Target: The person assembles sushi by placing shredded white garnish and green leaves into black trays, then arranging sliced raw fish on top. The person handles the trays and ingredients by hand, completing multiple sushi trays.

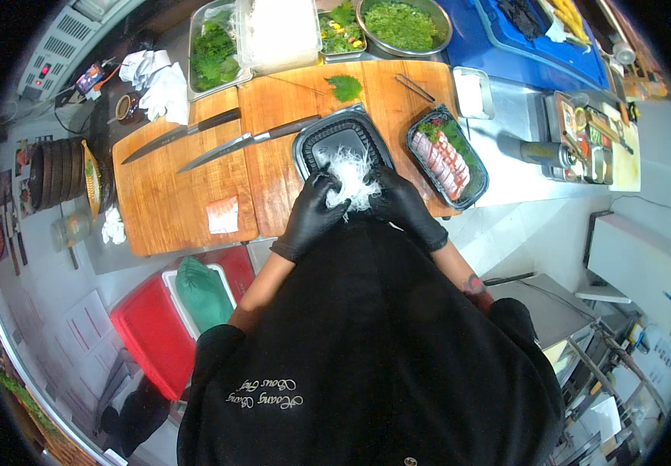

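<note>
Between my two black-gloved hands is a loose bundle of white shredded radish. My left hand grips it from the left, fingers curled into the strands. From the right, my right hand closes on the same bundle. Both hands are over the near edge of a black plastic tray, whose far part shows bare. To the right stands a second black tray holding sliced pinkish fish and green leaves. A pale pink fish piece lies on the wooden cutting board to the left.
Two long knives lie on the board at the left. A green leaf and tweezers are at its far side. Behind stand a leaf container, a white tub and a bowl of greens. A grey cylinder is at right.
</note>
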The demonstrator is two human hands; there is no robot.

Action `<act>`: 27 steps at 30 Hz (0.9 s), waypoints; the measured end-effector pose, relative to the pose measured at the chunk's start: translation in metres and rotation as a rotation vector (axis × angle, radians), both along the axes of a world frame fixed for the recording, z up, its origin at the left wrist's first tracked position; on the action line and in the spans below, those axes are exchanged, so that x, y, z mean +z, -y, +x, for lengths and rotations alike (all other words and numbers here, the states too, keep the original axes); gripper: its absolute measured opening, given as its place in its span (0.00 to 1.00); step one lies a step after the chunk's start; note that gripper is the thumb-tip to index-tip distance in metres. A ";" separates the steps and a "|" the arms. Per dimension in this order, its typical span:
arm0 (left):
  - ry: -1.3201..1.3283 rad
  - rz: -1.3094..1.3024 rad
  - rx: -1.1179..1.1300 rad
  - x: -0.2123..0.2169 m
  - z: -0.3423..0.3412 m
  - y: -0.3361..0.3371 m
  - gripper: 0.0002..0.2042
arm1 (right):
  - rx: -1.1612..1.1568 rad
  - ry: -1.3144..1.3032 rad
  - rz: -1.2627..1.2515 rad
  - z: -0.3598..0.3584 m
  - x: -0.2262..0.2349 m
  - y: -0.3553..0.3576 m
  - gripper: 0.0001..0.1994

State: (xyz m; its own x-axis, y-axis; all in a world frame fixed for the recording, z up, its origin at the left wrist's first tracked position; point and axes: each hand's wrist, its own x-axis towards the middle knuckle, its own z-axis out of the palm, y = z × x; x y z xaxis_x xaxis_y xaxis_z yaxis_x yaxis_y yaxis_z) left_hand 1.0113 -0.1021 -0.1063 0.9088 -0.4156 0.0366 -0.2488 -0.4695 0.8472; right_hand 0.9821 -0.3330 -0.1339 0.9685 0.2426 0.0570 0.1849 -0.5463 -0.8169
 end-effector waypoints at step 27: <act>0.166 0.463 0.155 -0.030 0.066 -0.014 0.23 | -0.014 0.089 -0.129 0.103 -0.005 -0.018 0.19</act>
State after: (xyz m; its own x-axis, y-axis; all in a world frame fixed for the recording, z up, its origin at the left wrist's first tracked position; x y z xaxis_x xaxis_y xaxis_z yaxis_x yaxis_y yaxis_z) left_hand 1.0771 -0.0882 -0.1360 0.9586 -0.2832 0.0299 -0.2601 -0.8279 0.4970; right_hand 1.0848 -0.3153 -0.1388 0.9643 0.2402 0.1118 0.2451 -0.6487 -0.7205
